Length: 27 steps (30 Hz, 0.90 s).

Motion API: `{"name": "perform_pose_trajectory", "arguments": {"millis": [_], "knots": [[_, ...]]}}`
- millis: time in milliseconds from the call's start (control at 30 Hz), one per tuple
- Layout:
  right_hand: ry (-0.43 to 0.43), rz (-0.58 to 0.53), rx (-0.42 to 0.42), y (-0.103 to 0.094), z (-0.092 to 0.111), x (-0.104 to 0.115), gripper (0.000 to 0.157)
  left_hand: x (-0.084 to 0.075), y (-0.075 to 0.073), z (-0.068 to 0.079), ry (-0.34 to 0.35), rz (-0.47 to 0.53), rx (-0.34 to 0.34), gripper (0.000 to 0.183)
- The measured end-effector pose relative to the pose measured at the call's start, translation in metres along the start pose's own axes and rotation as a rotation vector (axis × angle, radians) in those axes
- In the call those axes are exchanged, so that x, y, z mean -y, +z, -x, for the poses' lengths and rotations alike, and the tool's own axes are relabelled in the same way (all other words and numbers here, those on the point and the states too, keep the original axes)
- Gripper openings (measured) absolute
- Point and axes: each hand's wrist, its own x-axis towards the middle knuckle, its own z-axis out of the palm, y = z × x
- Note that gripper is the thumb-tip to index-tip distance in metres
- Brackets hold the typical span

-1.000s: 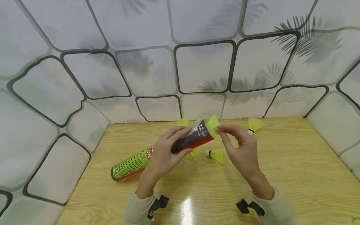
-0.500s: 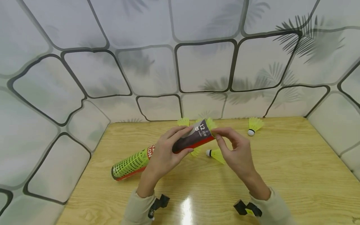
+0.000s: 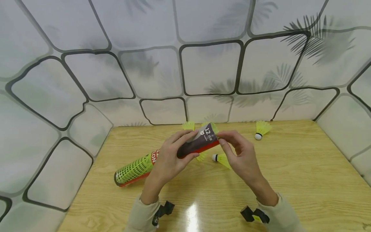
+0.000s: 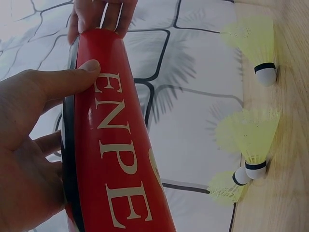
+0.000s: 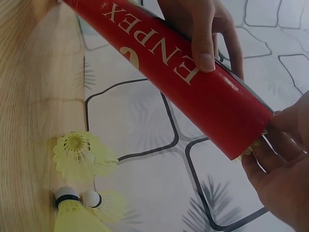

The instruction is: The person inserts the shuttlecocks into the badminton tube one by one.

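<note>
My left hand [image 3: 171,153] grips a badminton shuttlecock tube [image 3: 200,140], fingers over the top and thumb along its side. The tube slants up to the right, its open end toward my right hand [image 3: 242,156]. At that mouth, a yellow shuttlecock [image 3: 214,127] shows only its skirt edge, the rest hidden inside. Thumb and fingers of the right hand pinch at this skirt, right at the rim. In the right wrist view the red side with white lettering faces the camera, and bits of yellow skirt [image 5: 247,151] peek out between tube and fingers.
Loose yellow shuttlecocks lie on the wooden table [image 3: 304,167]: one shuttlecock [image 3: 261,129] at the back right, another shuttlecock [image 3: 221,160] below the tube's mouth, a third shuttlecock [image 3: 188,125] behind the left hand. A patterned wall [image 3: 211,71] encloses the back and sides.
The right hand has moved left toward the tube's mouth, and the shuttlecock has slid deeper inside. The left hand and tube stay nearly still.
</note>
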Motion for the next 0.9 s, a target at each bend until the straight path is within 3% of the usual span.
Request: {"name": "perform_pose_trajectory", "arguments": {"millis": [433, 633, 900], "knots": [[0.076, 0.016, 0.085, 0.000, -0.003, -0.001, 0.025, 0.002, -0.003, 0.002, -0.005, -0.007, -0.012, 0.066], [0.075, 0.016, 0.057, -0.004, -0.003, -0.001, 0.023, 0.004, -0.004, 0.002, 0.009, 0.000, -0.021, 0.066], [0.080, 0.084, 0.030, -0.025, 0.001, -0.007, 0.024, 0.011, -0.008, 0.002, -0.022, 0.016, -0.033, 0.068]]}}
